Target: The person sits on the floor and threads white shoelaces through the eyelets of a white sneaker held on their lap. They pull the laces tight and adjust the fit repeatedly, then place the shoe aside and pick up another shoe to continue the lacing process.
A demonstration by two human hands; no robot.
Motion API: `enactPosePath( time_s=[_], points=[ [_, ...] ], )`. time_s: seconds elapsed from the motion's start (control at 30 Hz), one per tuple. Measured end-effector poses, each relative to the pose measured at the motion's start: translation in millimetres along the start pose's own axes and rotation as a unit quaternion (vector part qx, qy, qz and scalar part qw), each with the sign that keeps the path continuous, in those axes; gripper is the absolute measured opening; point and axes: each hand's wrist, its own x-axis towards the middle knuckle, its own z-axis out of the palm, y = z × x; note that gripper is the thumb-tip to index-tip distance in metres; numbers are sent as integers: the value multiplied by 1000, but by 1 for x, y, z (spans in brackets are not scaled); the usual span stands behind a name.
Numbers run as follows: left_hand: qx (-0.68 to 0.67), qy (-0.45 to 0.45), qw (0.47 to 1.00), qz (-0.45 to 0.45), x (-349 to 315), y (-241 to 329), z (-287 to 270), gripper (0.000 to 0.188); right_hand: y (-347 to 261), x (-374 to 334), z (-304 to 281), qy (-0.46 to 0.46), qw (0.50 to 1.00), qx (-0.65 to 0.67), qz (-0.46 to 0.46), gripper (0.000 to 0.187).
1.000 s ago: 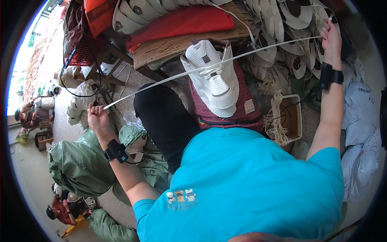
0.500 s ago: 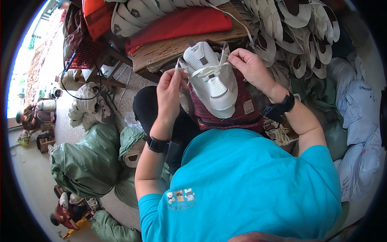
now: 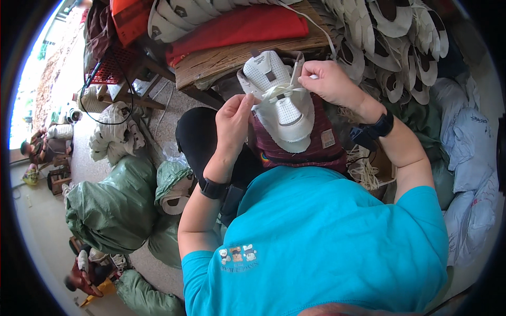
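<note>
In the head view, the upper (image 3: 294,141) lies on a maroon cloth (image 3: 322,150) over the person's lap, just short of the wooden counter (image 3: 221,62), its toe toward the body. A white lace (image 3: 283,91) crosses it below the tongue, between the two hands. The left hand (image 3: 232,125) is pinched closed, thumb against fingers, on the lace at the left edge. The right hand (image 3: 340,88) is curled nearly to a fist at the opposite edge, gripping the lace, a white bit showing among its fingers.

The likeliest trouble is uneven pull: if one hand tugs harder, the ends could come out unequal or the lace could twist where it crosses. Too sharp a pull might pucker the soft upper — nothing stiff seems to fill it. No finger appears to press the upper down, so it could skid on the cloth. A slack pinch might also let the thin lace slip — the crossing would then loosen.
</note>
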Motion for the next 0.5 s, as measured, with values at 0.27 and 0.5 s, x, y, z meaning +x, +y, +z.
enactPosePath(
  time_s=[0.27,0.5],
  points=[
    [104,-15,995,-2,9,2,-3,27,-34,-1,-7,48,904,-360,-226,8],
    [397,9,890,225,19,12,0,26,-42,1,-2,18,845,-467,-258,7]
  ],
)
